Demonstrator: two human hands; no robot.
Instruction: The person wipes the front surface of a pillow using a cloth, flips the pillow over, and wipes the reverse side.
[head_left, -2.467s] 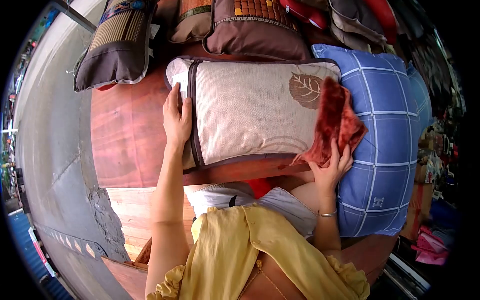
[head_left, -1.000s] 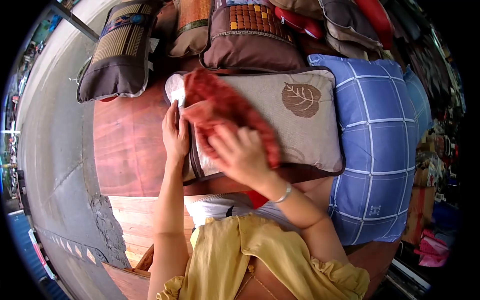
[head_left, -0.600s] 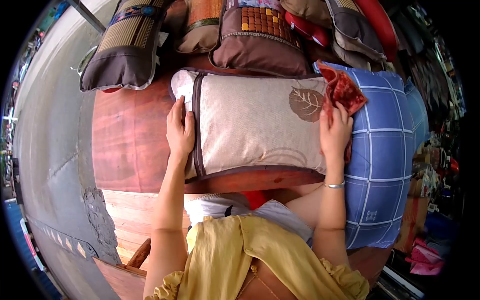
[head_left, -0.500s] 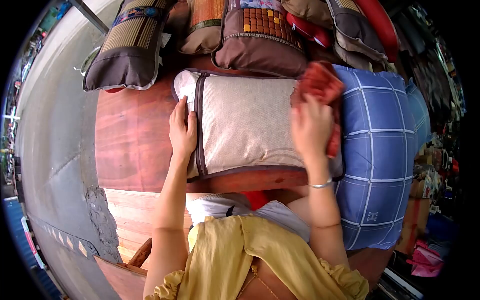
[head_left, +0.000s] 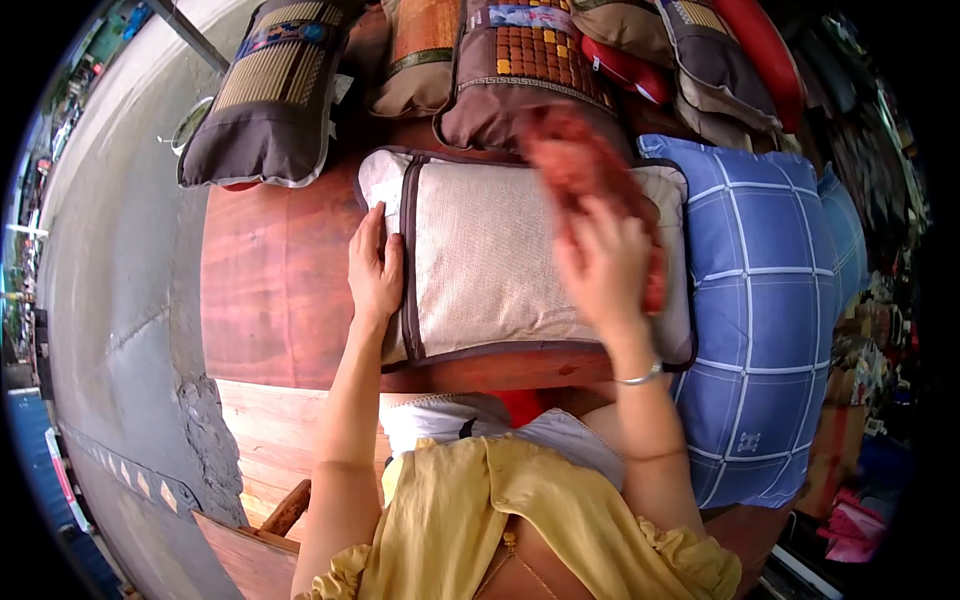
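Observation:
A beige pillow (head_left: 480,260) with dark brown piping lies flat on the reddish wooden table (head_left: 270,290) in front of me. My left hand (head_left: 376,272) rests on the pillow's left end, fingers stretched out by the dark brown strip and a pale label. Over the pillow's right half, my right hand (head_left: 608,265) grips a red cloth (head_left: 580,160), both smeared by motion. The cloth hangs past the hand on its right side and covers part of the pillow's far edge.
A blue checked pillow (head_left: 765,300) lies close on the right. Along the back are a brown pillow with beads (head_left: 500,115), a dark pillow with a bamboo panel (head_left: 255,140) and several others. A concrete floor (head_left: 120,250) stretches to the left.
My right hand has swept the red cloth leftward across the pillow, uncovering its upper right corner. The left hand keeps its place on the pillow. The whole view has shifted slightly.

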